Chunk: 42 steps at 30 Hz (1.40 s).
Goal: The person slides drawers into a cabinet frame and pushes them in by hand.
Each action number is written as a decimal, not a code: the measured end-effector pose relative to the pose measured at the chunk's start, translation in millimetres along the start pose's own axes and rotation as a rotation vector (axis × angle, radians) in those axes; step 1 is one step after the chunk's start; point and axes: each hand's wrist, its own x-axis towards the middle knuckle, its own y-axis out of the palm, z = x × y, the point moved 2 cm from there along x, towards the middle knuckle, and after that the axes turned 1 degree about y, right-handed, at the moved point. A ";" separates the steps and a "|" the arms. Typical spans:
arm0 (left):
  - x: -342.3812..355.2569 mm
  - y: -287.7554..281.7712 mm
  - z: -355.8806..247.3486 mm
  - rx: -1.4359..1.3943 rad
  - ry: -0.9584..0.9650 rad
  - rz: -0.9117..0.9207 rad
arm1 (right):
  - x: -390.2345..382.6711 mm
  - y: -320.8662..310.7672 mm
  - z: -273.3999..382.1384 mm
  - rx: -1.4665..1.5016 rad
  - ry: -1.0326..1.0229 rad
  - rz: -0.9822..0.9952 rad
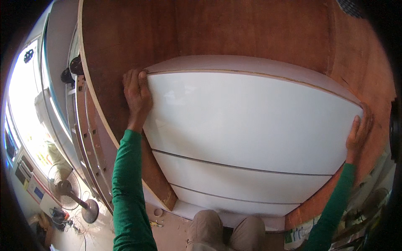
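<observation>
My left hand (136, 98) grips the top left corner of a glossy white front panel (247, 117), fingers wrapped over its plywood edge. At the panel's top right corner, my right hand (358, 129) holds the side edge, with the thumb on the face and fingers behind. Two narrower white fronts (238, 171) sit below it, separated by dark gaps, inside a brown plywood cabinet (251, 29). A pale horizontal top surface shows just behind the upper panel's edge.
My knees (247, 236) are at the cabinet's base. At left stand upright boards (90, 146), a bright opening (21, 100), a pedestal fan (67, 188) and tangled cables with tools (60, 217) on the floor. A tape roll (158, 212) lies near the cabinet's lower left.
</observation>
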 end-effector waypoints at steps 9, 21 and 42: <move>-4.5 -3.7 3.5 -0.032 -0.126 0.089 | -5.1 -2.1 -12.1 -0.067 0.046 0.112; 15.2 -4.5 -3.9 -0.095 -0.109 0.015 | 15.6 6.5 -24.4 0.023 0.194 0.044; -214.3 -70.5 -31.2 -0.173 -0.935 0.083 | -162.2 -77.1 80.3 0.368 0.955 0.422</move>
